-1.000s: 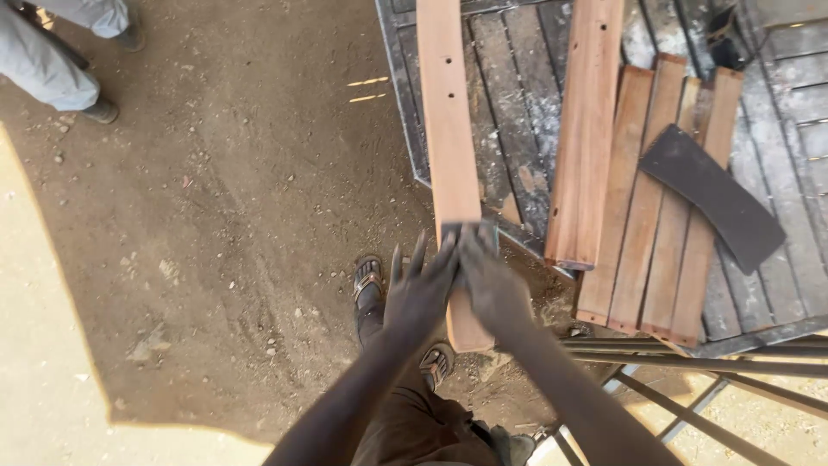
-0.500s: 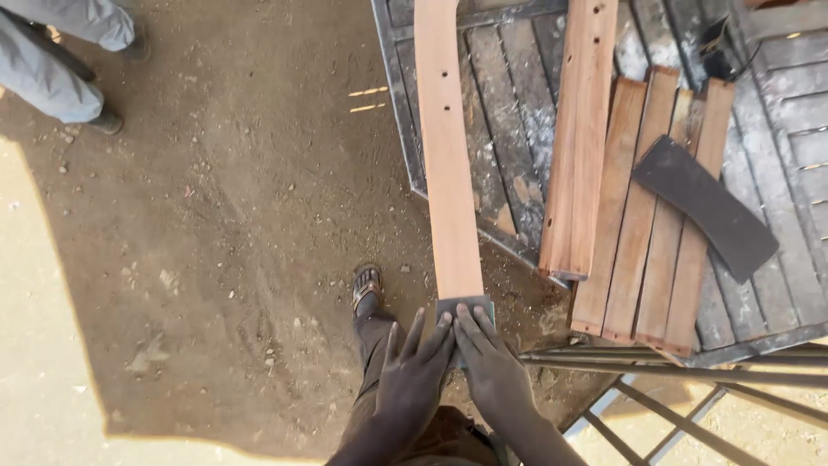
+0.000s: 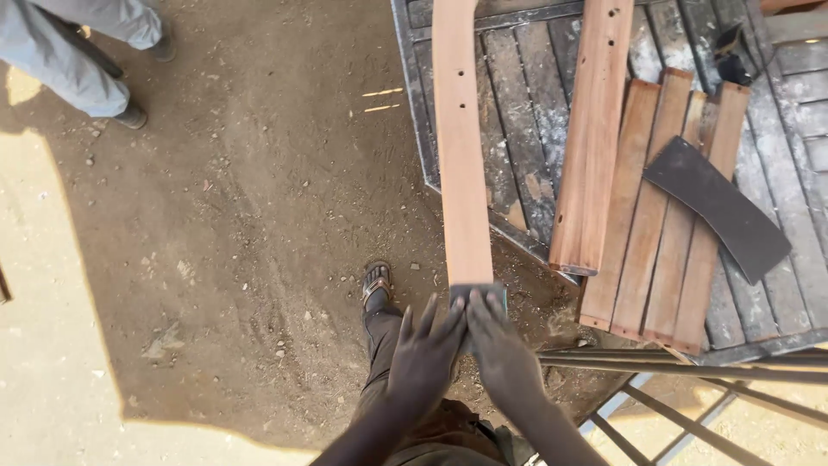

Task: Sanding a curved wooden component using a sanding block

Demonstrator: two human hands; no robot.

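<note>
At the near end of the plank (image 3: 457, 164), your left hand (image 3: 424, 362) and right hand (image 3: 503, 358) press sandpaper (image 3: 477, 293) flat, fingers spread; its long axis runs straight away from you.

- Outdoors, on packed dirt ground (image 3: 241, 224), brown, strewn with small stones and scuff marks.
- Mostly in shade; sunlit sand (image 3: 43, 362) along the left and bottom edges, with two thin streaks of light (image 3: 384, 99) on the dirt.
- At right, a weathered slatted platform (image 3: 517, 112) in a metal frame, grey and stained.
- Upon it, several reddish planks (image 3: 655, 216) side by side, a dark curved sheet (image 3: 716, 207) across them.
- Metal bars (image 3: 690, 362) at lower right.
- At top left, a bystander's grey trouser legs (image 3: 78, 52) and dark shoes.
</note>
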